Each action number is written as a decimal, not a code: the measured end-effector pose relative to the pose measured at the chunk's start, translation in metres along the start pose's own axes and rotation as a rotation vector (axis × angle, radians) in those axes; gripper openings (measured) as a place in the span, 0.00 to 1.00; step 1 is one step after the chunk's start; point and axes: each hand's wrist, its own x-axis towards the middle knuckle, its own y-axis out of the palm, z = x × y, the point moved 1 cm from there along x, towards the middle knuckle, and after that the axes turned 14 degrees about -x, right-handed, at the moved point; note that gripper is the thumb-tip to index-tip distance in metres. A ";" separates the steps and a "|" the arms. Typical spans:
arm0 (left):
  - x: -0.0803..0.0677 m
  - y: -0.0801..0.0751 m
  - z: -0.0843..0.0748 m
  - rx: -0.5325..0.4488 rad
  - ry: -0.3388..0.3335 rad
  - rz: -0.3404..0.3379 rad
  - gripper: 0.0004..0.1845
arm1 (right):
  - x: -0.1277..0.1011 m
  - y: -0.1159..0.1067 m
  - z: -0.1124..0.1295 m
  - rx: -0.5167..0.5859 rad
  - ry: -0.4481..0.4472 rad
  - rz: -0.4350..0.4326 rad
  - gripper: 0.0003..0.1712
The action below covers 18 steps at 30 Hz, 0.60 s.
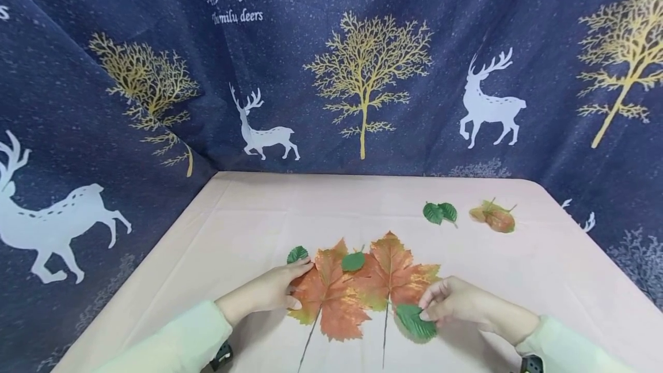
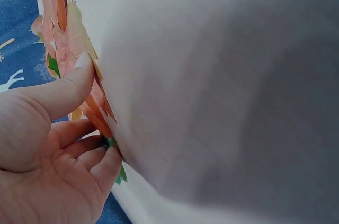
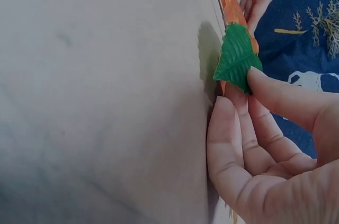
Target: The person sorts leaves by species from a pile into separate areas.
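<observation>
Two large orange maple leaves, a left one (image 1: 339, 309) and a right one (image 1: 385, 263), overlap side by side on the table with their stems toward me. My left hand (image 1: 271, 289) rests on the left leaf's outer edge, thumb and fingers spread. By its fingertips lies a small green leaf (image 1: 297, 254). Another green leaf (image 1: 353, 261) lies across the upper part where the maple leaves meet. With thumb and fingers, my right hand (image 1: 456, 305) pinches a larger green leaf (image 3: 235, 57) over the right maple leaf's lower edge; its shadow shows beside it.
Farther back on the pale tabletop (image 1: 269, 217) lie a pair of green leaves (image 1: 440, 212) and some orange-green leaves (image 1: 494, 216). A dark blue curtain (image 1: 321, 73) printed with deer and trees hangs around the table's back and sides.
</observation>
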 end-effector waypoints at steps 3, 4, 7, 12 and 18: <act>-0.001 -0.001 0.000 0.007 0.002 0.004 0.44 | 0.000 -0.001 -0.001 0.012 -0.003 0.011 0.10; -0.001 -0.001 0.000 0.009 -0.001 0.002 0.44 | 0.001 -0.001 -0.001 0.016 -0.005 0.016 0.10; -0.002 -0.001 0.000 0.019 -0.004 -0.005 0.44 | 0.001 -0.002 -0.002 0.031 -0.008 0.030 0.10; -0.002 0.000 -0.001 0.021 0.003 -0.005 0.43 | 0.000 -0.002 -0.004 0.048 -0.010 0.039 0.10; -0.002 -0.001 -0.001 0.017 0.011 0.001 0.44 | 0.001 -0.004 -0.006 0.061 -0.014 0.067 0.07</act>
